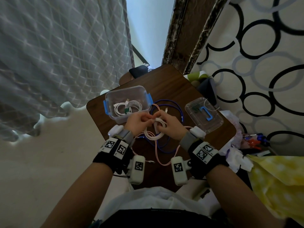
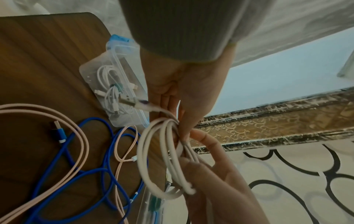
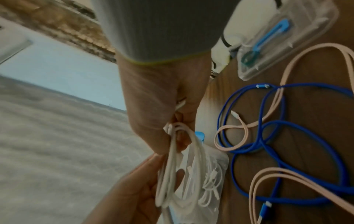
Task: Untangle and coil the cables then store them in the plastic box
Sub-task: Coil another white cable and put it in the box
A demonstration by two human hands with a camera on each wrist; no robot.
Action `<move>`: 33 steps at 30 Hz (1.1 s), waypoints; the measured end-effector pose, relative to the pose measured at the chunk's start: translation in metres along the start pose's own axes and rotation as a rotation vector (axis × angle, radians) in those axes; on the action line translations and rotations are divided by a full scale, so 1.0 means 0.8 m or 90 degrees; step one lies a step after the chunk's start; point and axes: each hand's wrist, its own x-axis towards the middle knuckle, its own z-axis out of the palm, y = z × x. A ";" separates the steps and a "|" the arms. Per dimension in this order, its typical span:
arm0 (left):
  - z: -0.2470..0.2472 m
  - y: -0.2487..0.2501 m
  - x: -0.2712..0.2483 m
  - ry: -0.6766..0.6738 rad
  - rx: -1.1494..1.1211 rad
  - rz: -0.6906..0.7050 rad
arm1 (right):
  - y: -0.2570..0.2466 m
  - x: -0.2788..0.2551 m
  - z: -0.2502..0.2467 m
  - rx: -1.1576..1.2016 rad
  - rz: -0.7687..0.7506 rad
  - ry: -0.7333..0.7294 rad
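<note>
Both hands hold a coiled white cable (image 1: 158,125) just above the table's middle. My left hand (image 1: 146,118) pinches the coil's top, where a USB plug (image 2: 130,103) sticks out toward the box. My right hand (image 1: 162,123) grips the loops from the other side, fingers curled round the coil (image 3: 172,166). The clear plastic box (image 1: 120,119) with blue latches stands open at the left and holds a second coiled white cable (image 1: 127,107) bound with a green tie. A blue cable (image 2: 91,174) and a pink cable (image 2: 76,136) lie tangled together on the wood beneath the hands.
The box's clear lid (image 1: 212,124) lies at the right with a blue clip (image 1: 206,113) and green ties on it. The small brown table (image 1: 172,89) has clutter past its right edge, a curtain to the left and a patterned wall to the right.
</note>
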 end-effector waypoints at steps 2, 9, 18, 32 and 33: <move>-0.007 -0.004 0.003 -0.012 -0.036 -0.024 | 0.000 0.010 0.002 -0.018 -0.023 -0.017; -0.037 -0.023 0.009 -0.029 -0.128 -0.068 | -0.005 0.037 0.020 0.004 -0.042 0.001; -0.011 -0.031 -0.006 -0.028 -0.117 -0.039 | 0.008 0.022 0.042 0.060 0.074 0.080; 0.102 -0.021 -0.034 -0.093 0.129 0.025 | 0.076 -0.097 0.054 -0.097 0.217 0.132; 0.114 -0.024 -0.039 -0.096 0.149 0.044 | 0.082 -0.106 0.058 -0.078 0.254 0.122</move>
